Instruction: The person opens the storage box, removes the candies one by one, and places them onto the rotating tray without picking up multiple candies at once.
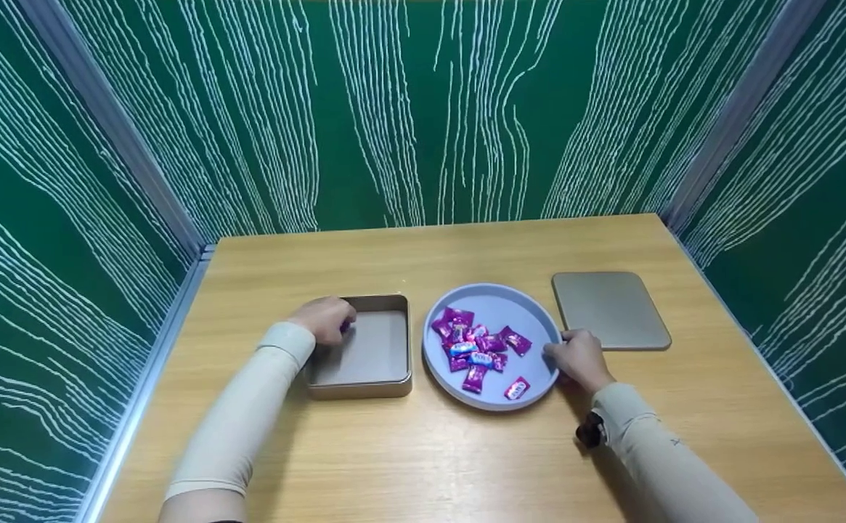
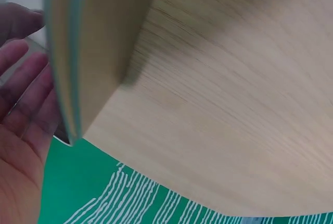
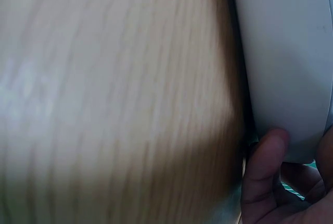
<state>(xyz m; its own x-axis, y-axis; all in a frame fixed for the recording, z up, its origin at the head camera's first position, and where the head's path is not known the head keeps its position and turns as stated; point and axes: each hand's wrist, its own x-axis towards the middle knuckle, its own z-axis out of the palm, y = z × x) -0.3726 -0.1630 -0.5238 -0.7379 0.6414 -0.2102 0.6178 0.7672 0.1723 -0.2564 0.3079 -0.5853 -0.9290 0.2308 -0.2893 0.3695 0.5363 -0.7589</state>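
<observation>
My left hand (image 1: pixel 323 319) reaches over the left wall of an open tan metal tin (image 1: pixel 372 352). At its fingertips a bit of purple candy wrapper (image 1: pixel 346 326) shows, and the fingers seem to pinch it. In the left wrist view the tin's wall (image 2: pixel 104 41) stands beside the fingers and the candy is out of sight. My right hand (image 1: pixel 581 359) grips the right rim of a round pale lavender tray (image 1: pixel 495 309), thumb and fingers either side of its wall in the right wrist view. Several wrapped candies (image 1: pixel 481 357), mostly purple, lie in the tray.
A flat tan metal lid (image 1: pixel 611 311) lies on the wooden table (image 1: pixel 423 465), right of the tray and behind the right hand. Green walls (image 1: pixel 466 109) with white wavy lines stand behind the table and at both sides. A narrow gap parts tin and tray.
</observation>
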